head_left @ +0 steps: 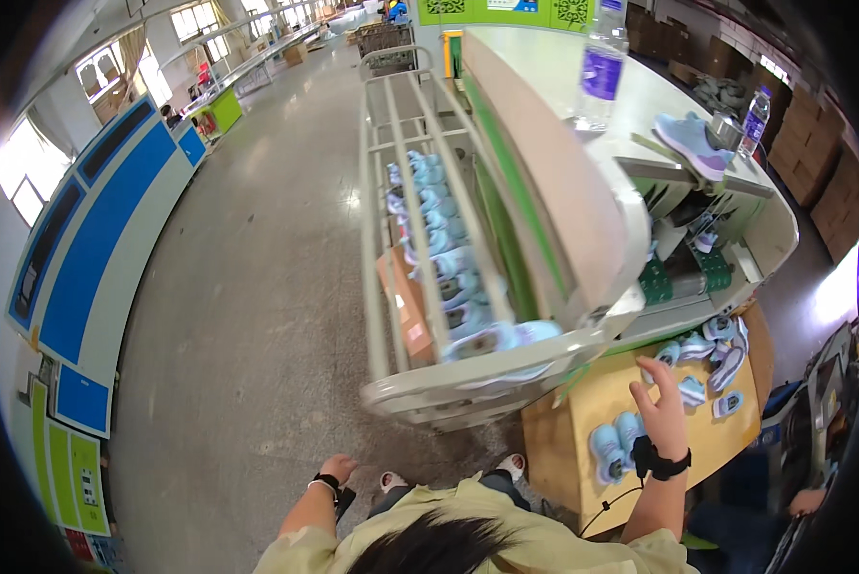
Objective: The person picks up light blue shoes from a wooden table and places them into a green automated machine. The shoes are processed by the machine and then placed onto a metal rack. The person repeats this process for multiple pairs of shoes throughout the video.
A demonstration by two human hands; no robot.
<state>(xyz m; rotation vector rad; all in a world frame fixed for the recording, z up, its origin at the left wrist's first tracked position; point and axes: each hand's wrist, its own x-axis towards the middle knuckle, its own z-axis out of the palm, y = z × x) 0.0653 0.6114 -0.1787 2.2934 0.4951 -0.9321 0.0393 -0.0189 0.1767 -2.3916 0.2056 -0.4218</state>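
Left to right: my left hand (338, 469) hangs low at my side above the concrete floor (238, 316), fingers loosely curled, its grip holding nothing that I can see. Centre — a pale wheeled rack (420, 239) of bars carries a row of light-blue shoes (439, 258), beside a long conveyor machine (583, 172) with two water bottles (602, 62) on top. Right — my right hand (661, 407) is raised over the yellow-brown surface (583, 421), fingers spread, grip wide open and empty, hovering just short of the loose light-blue shoes (707, 359) piled below the machine's outlet; another pair (616, 445) lies near my wrist. I judge this the reaching step, before any pick-up; the next move calls for lowering the open hand onto one shoe and closing round it.
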